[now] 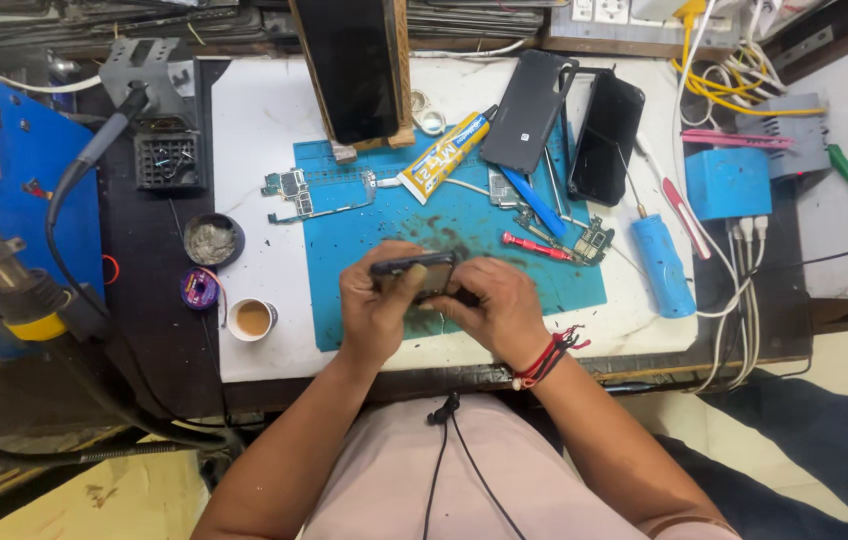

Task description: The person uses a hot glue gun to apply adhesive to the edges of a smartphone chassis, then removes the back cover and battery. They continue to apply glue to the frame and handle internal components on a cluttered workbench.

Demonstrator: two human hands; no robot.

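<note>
Both hands clamped on a dark phone (414,272) over the blue mat (364,290): left hand (376,312) grips its left end, right hand (497,310) its right. Glue tube (441,156) at mat's far edge; small cup (251,319) left of mat.

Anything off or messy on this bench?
Mostly clutter. The blue mat is smeared with dark grime and specks around the phone held in both the left hand and right hand. Bare circuit boards lie loose, and the glue tube sits askew across the mat's top edge.
</note>
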